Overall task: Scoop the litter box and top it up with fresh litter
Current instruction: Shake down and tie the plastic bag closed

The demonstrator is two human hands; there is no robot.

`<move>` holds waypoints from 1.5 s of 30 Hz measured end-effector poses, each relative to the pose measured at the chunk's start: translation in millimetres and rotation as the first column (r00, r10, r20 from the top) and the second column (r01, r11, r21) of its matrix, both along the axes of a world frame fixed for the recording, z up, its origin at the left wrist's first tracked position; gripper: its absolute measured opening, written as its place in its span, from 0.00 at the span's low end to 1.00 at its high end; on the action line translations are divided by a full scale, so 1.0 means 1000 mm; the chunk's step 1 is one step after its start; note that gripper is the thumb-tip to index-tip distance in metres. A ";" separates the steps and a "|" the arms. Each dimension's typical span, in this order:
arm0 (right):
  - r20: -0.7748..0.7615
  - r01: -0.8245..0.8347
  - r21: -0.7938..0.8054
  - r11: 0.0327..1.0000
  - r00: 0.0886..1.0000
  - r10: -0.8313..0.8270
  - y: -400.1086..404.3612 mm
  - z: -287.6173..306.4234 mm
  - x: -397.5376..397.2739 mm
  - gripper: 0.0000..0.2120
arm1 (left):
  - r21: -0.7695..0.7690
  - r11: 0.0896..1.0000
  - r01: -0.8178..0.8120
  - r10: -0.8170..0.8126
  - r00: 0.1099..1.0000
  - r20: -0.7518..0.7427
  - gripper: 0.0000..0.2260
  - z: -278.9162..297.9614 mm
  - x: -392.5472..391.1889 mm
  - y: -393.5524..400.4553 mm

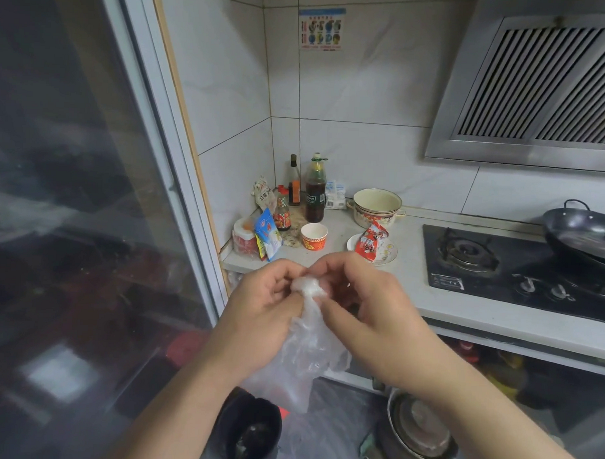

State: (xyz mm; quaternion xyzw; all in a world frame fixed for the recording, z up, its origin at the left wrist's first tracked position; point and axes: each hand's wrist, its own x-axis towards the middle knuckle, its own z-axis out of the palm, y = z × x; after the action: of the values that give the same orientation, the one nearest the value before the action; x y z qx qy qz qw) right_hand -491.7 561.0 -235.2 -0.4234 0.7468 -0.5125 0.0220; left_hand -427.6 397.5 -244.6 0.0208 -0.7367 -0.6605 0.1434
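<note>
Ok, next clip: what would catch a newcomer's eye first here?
Both hands, left hand and right hand, pinch the bunched top of a clear plastic bag at centre frame. Behind them a cluttered counter holds sauce bottles and an enamel pot; a black wok sits on the stove at right.

Labels on packets (pixel 267 233) and bottles (pixel 315 192) unreadable.

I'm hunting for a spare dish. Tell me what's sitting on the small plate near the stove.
A red snack packet lies across the small plate, covering most of it. Only the plate's right rim shows, with a faint pattern. Whether anything lies under the packet cannot be seen.
</note>
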 end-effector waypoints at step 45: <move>0.499 0.007 -0.096 0.995 0.865 0.042 -0.068 -0.017 -0.015 0.05 | 0.280 0.947 0.157 -0.177 0.983 0.048 0.23 -0.026 0.000 -0.077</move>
State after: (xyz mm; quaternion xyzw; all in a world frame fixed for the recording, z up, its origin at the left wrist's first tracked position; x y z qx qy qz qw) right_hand -506.6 492.6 -252.0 -0.2833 0.6865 -0.6394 0.1993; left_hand -427.7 320.2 -270.7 0.0019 -0.6418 -0.7648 0.0558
